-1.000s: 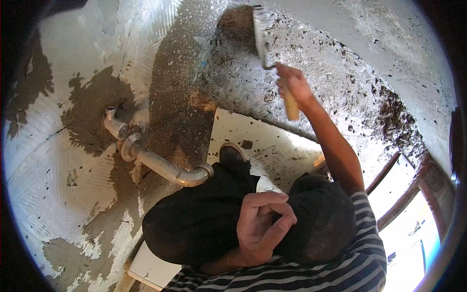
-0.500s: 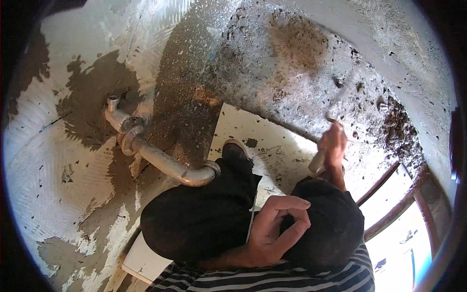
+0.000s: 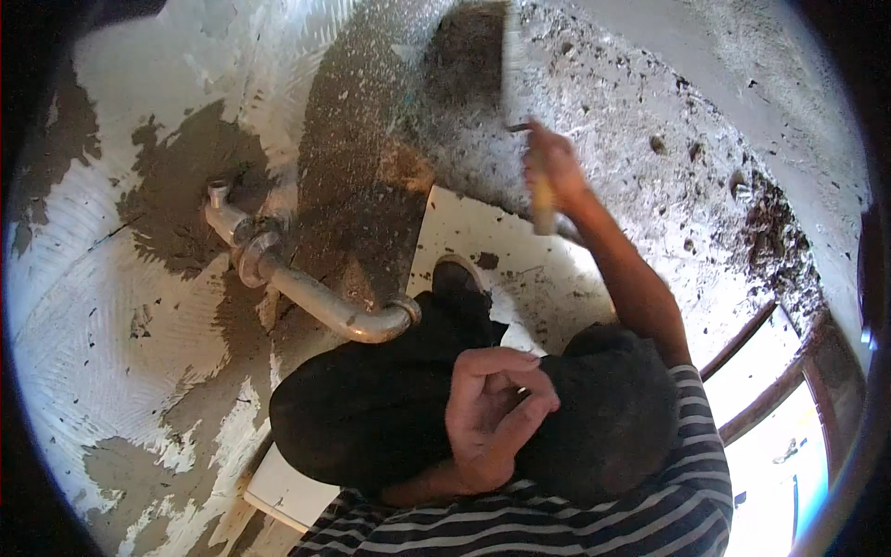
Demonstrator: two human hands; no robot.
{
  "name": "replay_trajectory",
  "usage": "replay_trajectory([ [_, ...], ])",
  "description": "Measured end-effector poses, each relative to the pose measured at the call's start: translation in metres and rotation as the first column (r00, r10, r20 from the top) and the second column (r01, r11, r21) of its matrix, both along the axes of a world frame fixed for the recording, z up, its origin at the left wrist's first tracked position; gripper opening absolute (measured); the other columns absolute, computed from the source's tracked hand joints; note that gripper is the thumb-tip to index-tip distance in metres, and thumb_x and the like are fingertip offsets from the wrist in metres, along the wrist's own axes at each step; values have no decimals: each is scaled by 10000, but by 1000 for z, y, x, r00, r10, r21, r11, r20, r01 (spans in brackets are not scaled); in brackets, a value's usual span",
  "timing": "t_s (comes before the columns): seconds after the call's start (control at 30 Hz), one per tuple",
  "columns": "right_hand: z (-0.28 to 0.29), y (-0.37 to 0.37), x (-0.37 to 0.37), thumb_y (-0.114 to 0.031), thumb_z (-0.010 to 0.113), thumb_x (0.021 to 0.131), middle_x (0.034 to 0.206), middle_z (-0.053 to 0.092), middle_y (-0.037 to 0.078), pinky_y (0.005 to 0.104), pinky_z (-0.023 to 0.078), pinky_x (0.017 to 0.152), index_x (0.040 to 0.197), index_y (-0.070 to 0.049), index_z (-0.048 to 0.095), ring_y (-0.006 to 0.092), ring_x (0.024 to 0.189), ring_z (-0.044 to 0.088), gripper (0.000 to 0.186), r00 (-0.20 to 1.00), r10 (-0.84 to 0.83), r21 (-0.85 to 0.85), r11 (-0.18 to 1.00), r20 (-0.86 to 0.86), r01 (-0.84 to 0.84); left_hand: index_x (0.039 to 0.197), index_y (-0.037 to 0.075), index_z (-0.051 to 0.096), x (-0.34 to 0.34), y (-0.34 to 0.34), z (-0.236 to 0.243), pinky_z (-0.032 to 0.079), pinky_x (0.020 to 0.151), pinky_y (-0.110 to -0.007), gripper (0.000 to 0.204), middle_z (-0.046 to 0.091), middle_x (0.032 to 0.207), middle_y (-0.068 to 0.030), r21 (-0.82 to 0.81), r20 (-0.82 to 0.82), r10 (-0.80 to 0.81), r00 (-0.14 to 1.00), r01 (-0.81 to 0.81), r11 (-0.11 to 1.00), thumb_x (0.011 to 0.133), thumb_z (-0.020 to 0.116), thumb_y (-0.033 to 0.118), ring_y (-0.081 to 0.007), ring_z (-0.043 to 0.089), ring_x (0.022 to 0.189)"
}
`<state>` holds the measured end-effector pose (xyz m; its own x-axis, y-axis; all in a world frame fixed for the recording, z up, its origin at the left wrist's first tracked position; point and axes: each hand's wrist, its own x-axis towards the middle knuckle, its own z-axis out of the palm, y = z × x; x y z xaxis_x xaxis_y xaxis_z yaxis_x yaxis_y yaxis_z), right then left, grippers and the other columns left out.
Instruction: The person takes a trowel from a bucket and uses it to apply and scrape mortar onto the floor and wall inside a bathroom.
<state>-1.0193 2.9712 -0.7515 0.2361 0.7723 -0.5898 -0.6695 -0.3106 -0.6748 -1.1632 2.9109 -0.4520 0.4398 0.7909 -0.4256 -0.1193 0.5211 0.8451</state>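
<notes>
My right hand (image 3: pixel 555 172) is closed round the wooden handle of a trowel (image 3: pixel 544 212) and reaches forward. Its thin metal shank bends up beyond my fingers, and the blade stands nearly edge-on against the mottled grey surface; motion blurs it a little. Above my lap rests my left hand (image 3: pixel 497 418), palm turned up, its fingers loosely curled and the thumb apart from the index finger. Nothing shows in its hollow.
A bent metal pipe (image 3: pixel 325 311) with a flange juts from the patchy wall (image 3: pixel 186 325) at left toward my knee. A white board (image 3: pixel 464 223) lies under my shoe (image 3: pixel 457 278). Dark rubble (image 3: pixel 775 237) lines the right edge, near a brown frame (image 3: pixel 766 399).
My right hand has swung forward and left with the trowel, from beside my right knee to the upper middle. My left hand has shifted slightly left, staying curled and empty.
</notes>
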Motion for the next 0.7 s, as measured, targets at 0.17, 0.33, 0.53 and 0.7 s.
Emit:
replay_trajectory([
  [0.17,36,-94,51,-435,480,958,583,485,14,256,393,403,865,-79,550,105,448,468,375,968,-40,-306,945,246,117,1191,-43,415,0,2,2,457,712,-291,324,562,889,-127,9,55,20,998,-21,1000,885,522,-67,-145,552,771],
  [0.33,71,-110,32,-439,470,962,595,488,25,265,403,396,900,-80,554,120,440,480,374,975,61,-336,942,214,15,1182,-44,431,3,3,3,453,732,-288,324,550,884,-113,-105,28,-35,999,38,994,877,537,-75,-152,560,795],
  [0.53,59,-33,-18,-387,562,926,633,577,83,321,471,465,889,10,627,168,496,552,405,562,760,-297,647,326,-703,1184,-44,429,3,6,2,455,734,-293,324,554,893,-114,-82,65,-37,997,43,996,878,533,-76,-155,560,797],
  [0.7,59,4,28,-425,525,944,596,577,101,339,488,487,911,5,659,194,480,570,451,600,694,-254,712,399,-655,1189,-50,427,4,5,2,454,727,-293,330,553,890,-115,-85,72,-3,997,9,996,877,533,-78,-154,557,795],
])
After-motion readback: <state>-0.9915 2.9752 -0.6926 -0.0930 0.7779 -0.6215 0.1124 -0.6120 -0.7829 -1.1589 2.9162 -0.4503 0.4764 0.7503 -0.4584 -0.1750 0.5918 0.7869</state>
